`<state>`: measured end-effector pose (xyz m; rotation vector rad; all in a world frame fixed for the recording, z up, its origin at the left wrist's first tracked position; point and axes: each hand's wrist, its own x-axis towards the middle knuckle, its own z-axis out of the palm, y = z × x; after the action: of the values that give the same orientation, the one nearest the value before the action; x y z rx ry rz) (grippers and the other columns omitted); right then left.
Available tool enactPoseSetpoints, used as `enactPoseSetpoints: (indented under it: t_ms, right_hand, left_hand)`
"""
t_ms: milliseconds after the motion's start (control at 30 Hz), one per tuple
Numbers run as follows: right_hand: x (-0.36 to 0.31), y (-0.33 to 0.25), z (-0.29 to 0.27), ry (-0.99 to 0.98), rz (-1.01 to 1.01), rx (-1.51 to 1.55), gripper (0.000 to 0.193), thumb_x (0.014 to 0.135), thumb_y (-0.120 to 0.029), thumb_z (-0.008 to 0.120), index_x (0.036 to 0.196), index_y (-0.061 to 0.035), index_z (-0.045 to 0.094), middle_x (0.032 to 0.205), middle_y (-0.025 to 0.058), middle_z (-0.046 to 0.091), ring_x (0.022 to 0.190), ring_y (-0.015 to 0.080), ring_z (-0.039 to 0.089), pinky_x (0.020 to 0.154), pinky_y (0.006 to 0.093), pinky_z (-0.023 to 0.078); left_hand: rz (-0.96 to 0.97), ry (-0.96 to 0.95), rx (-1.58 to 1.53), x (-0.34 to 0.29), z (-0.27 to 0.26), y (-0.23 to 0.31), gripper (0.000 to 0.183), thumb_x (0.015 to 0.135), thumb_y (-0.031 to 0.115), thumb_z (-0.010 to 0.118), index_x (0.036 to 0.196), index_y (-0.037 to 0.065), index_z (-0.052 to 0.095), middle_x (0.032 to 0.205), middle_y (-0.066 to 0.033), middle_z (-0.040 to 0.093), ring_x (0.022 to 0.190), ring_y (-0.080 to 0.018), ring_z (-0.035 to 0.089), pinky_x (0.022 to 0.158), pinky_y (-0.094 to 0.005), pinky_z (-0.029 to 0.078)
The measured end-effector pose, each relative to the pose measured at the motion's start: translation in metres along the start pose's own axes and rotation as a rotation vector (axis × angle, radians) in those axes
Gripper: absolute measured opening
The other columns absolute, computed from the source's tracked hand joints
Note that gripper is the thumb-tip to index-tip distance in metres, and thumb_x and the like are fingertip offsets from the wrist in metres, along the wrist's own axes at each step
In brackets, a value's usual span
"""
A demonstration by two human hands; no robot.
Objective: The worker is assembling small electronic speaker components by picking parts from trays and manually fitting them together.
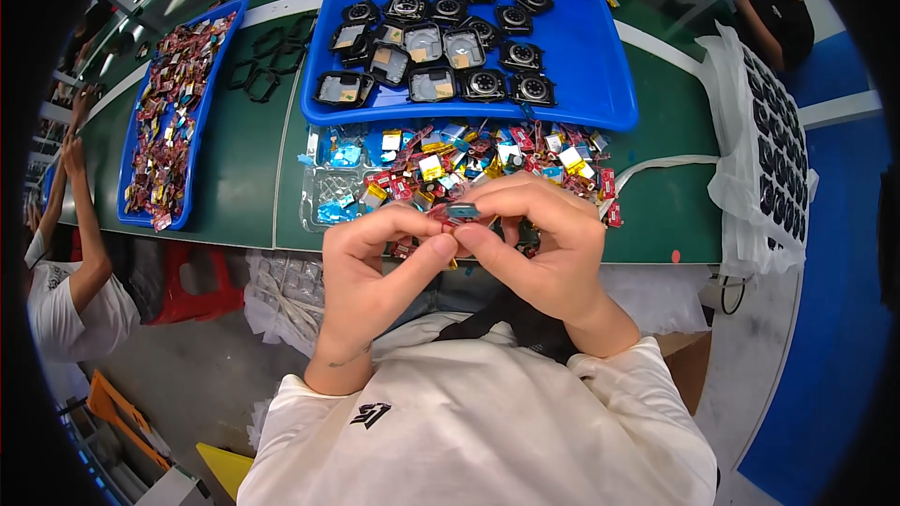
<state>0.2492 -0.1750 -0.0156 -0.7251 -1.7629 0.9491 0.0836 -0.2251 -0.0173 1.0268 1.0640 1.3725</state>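
Observation:
Both hands meet at chest height over the near edge of a green bench. My left hand (375, 262) pinches a small electronic part (460, 212) with a dark teal face and red edges between thumb and forefinger. My right hand (553, 248) is closed on the same part from the other side, its fingers curled over the top. Its exact kind is too small to tell. Just beyond my hands lies a heap of small circuit pieces (487, 155), red, yellow, white and blue, partly hidden by my fingers. A clear plastic tray (323, 189) shows at its left side.
Behind the heap, a large blue tray (586, 84) holds several black watch cases (432, 84). Another blue tray (239, 11) at left carries similar small pieces. Black frames (262, 84) lie between them. At right stands a white-wrapped rack (778, 150) of round black parts. Co-workers sit at left and far right.

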Motion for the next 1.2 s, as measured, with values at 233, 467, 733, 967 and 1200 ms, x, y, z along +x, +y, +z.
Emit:
enactPoseSetpoints:
  t_ms: [233,467,733,967,1200]
  right_hand:
    - [-0.002,-0.004,0.001,0.039,0.049,0.059,0.017,0.072,0.000,0.071,0.088,-0.0041,0.068,0.081,0.0066,0.068,0.062,0.0086,0.061,0.046,0.0200,0.042]
    - [0.002,0.011,0.000,0.051,-0.430,-0.204,0.019,0.071,0.008,0.067,0.089,0.0030,0.065,0.085,0.0132,0.068,0.067,0.0155,0.065,0.055,0.0226,0.050]
    - [-0.003,0.000,0.003,0.157,0.046,0.223,0.033,0.068,-0.002,0.074,0.099,-0.0033,0.065,0.088,0.0105,0.065,0.075,0.0116,0.060,0.055,0.0197,0.046]
    - [-0.001,-0.004,-0.009,-0.007,-0.087,-0.037,0.019,0.064,-0.006,0.078,0.081,-0.0056,0.070,0.077,0.0047,0.063,0.063,0.0084,0.050,0.049,0.0191,0.034]
    - [0.000,0.000,-0.014,-0.127,-0.017,0.348,0.015,0.072,0.007,0.069,0.086,0.0007,0.068,0.082,0.0077,0.063,0.064,0.0088,0.053,0.054,0.0196,0.039]
  left_hand:
    - [0.260,0.088,0.282,0.005,0.004,0.001,0.012,0.071,-0.002,0.072,0.081,-0.001,0.065,0.078,-0.0052,0.064,0.069,-0.0093,0.054,0.061,-0.0209,0.042]
    - [0.088,0.155,0.064,0.001,0.009,-0.004,0.013,0.071,-0.004,0.072,0.077,0.000,0.061,0.077,-0.0052,0.063,0.070,-0.0094,0.054,0.064,-0.0209,0.041]
    - [0.458,0.083,0.269,0.005,0.007,-0.016,0.015,0.069,-0.004,0.072,0.075,0.004,0.060,0.078,-0.0057,0.064,0.072,-0.0150,0.054,0.072,-0.0289,0.039]
    - [0.725,0.144,0.747,0.011,0.016,-0.003,0.020,0.053,0.000,0.074,0.064,0.006,0.059,0.080,-0.0058,0.065,0.074,-0.0209,0.053,0.070,-0.0326,0.041]
    - [0.451,-0.134,0.352,0.004,0.005,-0.006,0.021,0.058,0.004,0.078,0.066,0.008,0.059,0.081,-0.0052,0.064,0.074,-0.0158,0.053,0.066,-0.0278,0.040]
